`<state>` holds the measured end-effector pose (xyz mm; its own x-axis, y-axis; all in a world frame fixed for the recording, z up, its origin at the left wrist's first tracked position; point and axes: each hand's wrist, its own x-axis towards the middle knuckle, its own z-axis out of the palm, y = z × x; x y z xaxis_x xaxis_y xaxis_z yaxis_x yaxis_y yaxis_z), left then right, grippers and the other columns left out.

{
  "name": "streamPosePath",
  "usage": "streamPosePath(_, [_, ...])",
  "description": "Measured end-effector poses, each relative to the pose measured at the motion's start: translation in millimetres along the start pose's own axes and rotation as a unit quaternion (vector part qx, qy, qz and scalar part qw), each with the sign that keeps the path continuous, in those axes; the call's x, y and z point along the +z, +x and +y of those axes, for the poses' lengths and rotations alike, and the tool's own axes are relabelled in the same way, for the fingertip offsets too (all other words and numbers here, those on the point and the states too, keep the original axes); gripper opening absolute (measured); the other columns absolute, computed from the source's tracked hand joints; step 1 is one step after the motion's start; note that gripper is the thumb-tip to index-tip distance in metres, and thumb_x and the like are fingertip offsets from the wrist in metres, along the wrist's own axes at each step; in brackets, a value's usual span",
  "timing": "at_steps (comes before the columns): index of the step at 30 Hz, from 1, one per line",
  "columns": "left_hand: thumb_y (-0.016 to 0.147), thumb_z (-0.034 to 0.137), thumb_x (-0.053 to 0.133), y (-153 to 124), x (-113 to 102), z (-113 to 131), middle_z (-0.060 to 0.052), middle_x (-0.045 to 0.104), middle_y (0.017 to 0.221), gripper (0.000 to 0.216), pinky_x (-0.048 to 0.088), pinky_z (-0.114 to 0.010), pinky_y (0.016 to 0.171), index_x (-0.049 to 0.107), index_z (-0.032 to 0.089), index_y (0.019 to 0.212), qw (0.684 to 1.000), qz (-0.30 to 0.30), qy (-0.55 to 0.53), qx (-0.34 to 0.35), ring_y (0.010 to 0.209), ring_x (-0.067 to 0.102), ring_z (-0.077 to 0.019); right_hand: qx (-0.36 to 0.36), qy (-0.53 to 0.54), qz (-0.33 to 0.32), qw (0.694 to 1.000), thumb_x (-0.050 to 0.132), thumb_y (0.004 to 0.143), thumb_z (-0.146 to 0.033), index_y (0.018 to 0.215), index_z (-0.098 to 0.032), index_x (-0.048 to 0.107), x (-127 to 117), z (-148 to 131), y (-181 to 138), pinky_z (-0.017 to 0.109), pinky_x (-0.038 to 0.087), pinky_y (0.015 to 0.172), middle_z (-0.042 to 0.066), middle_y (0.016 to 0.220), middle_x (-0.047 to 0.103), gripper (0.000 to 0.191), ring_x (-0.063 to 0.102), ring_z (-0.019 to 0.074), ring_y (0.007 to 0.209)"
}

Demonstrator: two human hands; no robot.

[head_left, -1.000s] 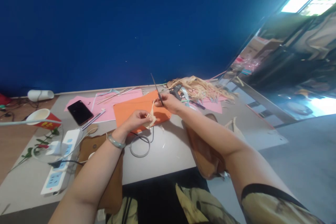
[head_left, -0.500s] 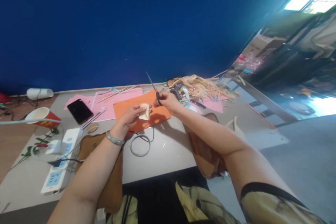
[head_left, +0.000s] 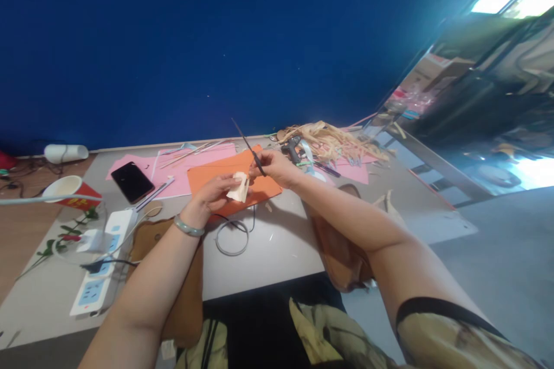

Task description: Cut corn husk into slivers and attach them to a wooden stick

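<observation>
My left hand (head_left: 219, 189), a bracelet on its wrist, pinches a small cream folded piece (head_left: 238, 187) that looks like husk or paper. Its lower edge hangs loose, above an orange sheet (head_left: 203, 179). My right hand (head_left: 277, 168) is closed around a long, thin, dark pointed tool (head_left: 249, 146). The tool's tip points up and away to the left, clear of the cream piece; whether it is scissors or tweezers is unclear. The fingertips of my right hand are close to the cream piece's right edge; contact between them cannot be made out.
Behind my right hand lie a glue gun (head_left: 291, 149) and a heap of tan strips (head_left: 337, 144). Leftward are pink sheets (head_left: 175, 181), a phone (head_left: 132, 182), a red-and-white cup (head_left: 71, 191) and a power strip (head_left: 104, 265). A coiled grey cable (head_left: 232, 252) lies nearer me.
The tool in my right hand has turned, its shaft now lying more slanted to the left. The cream piece has tilted and shifted slightly toward me. Both hands keep their holds.
</observation>
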<state>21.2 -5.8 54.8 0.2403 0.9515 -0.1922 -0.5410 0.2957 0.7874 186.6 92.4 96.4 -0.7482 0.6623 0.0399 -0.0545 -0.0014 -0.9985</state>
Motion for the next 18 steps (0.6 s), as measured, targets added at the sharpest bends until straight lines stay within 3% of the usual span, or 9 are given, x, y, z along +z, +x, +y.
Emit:
streamPosePath(12, [0.064, 0.024, 0.076, -0.4, -0.8, -3.5, -0.009, 0.069, 0.078, 0.026, 0.05, -0.031, 0.066, 0.067, 0.01, 0.084, 0.999, -0.007, 0.042, -0.011, 0.068, 0.065, -0.0183, -0.009, 0.011, 0.009, 1.0, 0.079, 0.053, -0.022, 0.064, -0.014, 0.058, 2.9, 2.0, -0.1, 0.029, 0.05, 0.063, 0.0, 0.06, 0.066, 0.026, 0.062, 0.0126, 0.056])
streamPosePath(18, [0.059, 0.032, 0.079, 3.5, -0.2, -4.4, -0.006, 0.066, 0.065, 0.032, 0.044, -0.024, 0.054, 0.068, 0.009, 0.078, 0.985, 0.086, 0.131, 0.068, 0.056, 0.06, -0.0133, -0.007, 0.0, 0.04, 0.999, 0.079, 0.052, -0.021, 0.063, -0.014, 0.057, -3.5, 1.2, -1.0, 0.028, 0.049, 0.065, 0.001, 0.065, 0.066, 0.026, 0.061, 0.012, 0.058])
